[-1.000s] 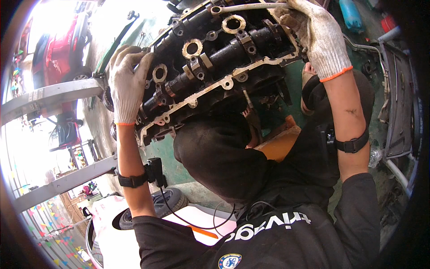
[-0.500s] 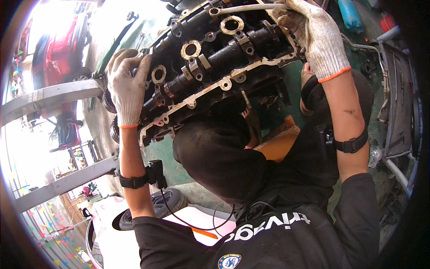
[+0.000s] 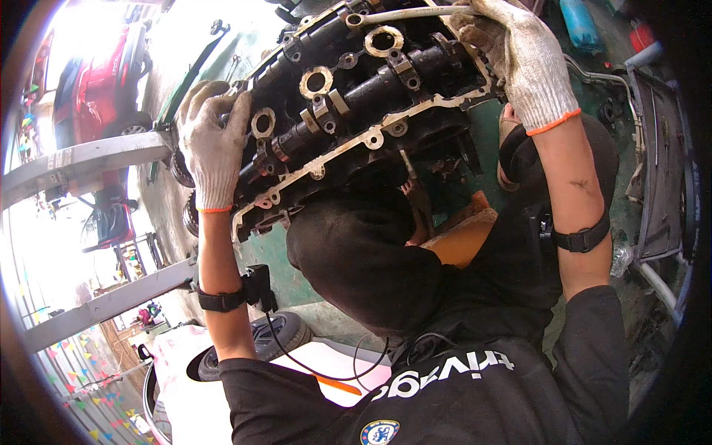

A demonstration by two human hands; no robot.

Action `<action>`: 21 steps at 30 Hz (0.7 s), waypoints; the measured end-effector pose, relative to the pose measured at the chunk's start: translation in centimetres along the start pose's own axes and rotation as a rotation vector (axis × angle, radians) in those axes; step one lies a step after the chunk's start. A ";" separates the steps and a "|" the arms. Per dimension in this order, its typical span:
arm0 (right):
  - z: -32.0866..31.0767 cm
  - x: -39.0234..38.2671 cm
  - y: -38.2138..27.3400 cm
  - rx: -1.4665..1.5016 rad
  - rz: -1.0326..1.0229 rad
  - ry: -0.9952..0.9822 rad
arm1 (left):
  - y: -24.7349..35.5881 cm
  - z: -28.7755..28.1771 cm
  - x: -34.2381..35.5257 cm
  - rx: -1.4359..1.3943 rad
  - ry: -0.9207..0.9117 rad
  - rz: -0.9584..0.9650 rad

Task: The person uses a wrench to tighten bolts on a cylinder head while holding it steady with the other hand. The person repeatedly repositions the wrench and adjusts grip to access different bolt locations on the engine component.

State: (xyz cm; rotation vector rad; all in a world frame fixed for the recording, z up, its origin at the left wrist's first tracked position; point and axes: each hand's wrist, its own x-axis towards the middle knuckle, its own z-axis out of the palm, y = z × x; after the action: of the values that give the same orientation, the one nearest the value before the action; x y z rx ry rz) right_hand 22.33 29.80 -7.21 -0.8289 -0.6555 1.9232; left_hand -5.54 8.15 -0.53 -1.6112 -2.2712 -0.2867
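Observation:
An oily black engine (image 3: 363,93) with an exposed camshaft (image 3: 371,90) and pale gasket edges lies slantwise before me. My right hand (image 3: 519,55), in a white knitted glove with an orange cuff, is closed around one end of a long grey wrench (image 3: 415,12). The wrench's ring end sits over the far side of the engine; whether it is seated on a bolt I cannot tell. At the engine's left end my left hand (image 3: 211,141), gloved alike, grips the edge with bent fingers. Its fingertips are partly hidden.
Grey metal beams (image 3: 96,159) come in from the left, beside the engine. A tyre (image 3: 278,334) lies at lower left. An orange-brown block (image 3: 467,233) is on the floor between my legs. A blue bottle (image 3: 578,26) and a dark metal-framed panel (image 3: 660,170) are to the right.
The left hand's fingers and thumb have shifted slightly at the engine's edge. The right hand and the wrench look the same.

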 end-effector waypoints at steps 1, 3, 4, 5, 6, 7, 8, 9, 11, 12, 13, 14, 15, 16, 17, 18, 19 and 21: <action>0.0 0.0 0.1 0.000 -0.012 0.016 | 0.1 0.0 0.0 0.032 0.002 -0.008; -0.2 0.1 0.3 0.004 -0.018 0.010 | 0.2 0.0 -0.1 -0.028 0.009 0.016; -0.2 0.2 0.3 0.010 -0.014 -0.013 | 0.1 -0.1 -0.1 -0.049 0.008 0.031; -0.3 0.3 0.3 0.017 -0.009 -0.036 | -0.1 -0.4 -0.1 0.008 -0.050 0.061; -0.3 0.4 0.3 0.018 -0.001 -0.042 | -0.2 -0.6 0.0 0.005 -0.066 0.081; -0.4 0.4 0.3 0.019 0.005 -0.047 | -0.4 -0.7 0.1 0.000 -0.082 0.102; -0.5 0.5 0.3 0.019 0.010 -0.050 | -0.4 -0.7 0.3 -0.004 -0.103 0.100; -0.5 0.6 0.2 0.015 0.006 -0.044 | -0.5 -0.7 0.4 0.030 -0.089 0.126; -0.6 0.6 0.2 0.006 0.001 -0.032 | -0.4 -0.7 0.6 0.029 -0.065 0.123; -0.6 0.7 0.3 0.005 -0.002 -0.036 | -0.3 -0.7 0.7 0.039 -0.062 0.108; -0.6 0.7 0.3 0.006 -0.004 -0.040 | -0.1 -0.6 0.8 0.057 -0.049 0.072; -0.6 0.7 0.3 0.006 -0.006 -0.044 | 0.0 -0.6 0.8 0.033 -0.058 0.023; -0.6 0.7 0.3 0.004 -0.007 -0.047 | 0.0 -0.5 0.7 0.013 -0.072 -0.032; -0.6 0.7 0.3 0.001 -0.007 -0.048 | 0.1 -0.4 0.7 -0.009 -0.069 -0.054; -0.6 0.6 0.3 -0.002 -0.007 -0.050 | 0.0 -0.3 0.6 -0.024 -0.068 -0.047; -0.6 0.6 0.3 0.002 -0.007 -0.048 | -0.1 -0.3 0.5 -0.041 -0.050 -0.007; -0.6 0.6 0.3 0.005 -0.007 -0.047 | -0.3 -0.2 0.4 -0.058 -0.032 0.032; -0.6 0.5 0.4 0.005 -0.007 -0.044 | -0.7 -0.1 0.3 -0.104 -0.040 0.042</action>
State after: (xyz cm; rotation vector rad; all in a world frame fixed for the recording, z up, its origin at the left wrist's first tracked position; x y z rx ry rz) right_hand 22.40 30.18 -8.04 -0.7823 -0.6787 1.9410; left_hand -6.24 8.17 -0.32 -1.7285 -2.2837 -0.3709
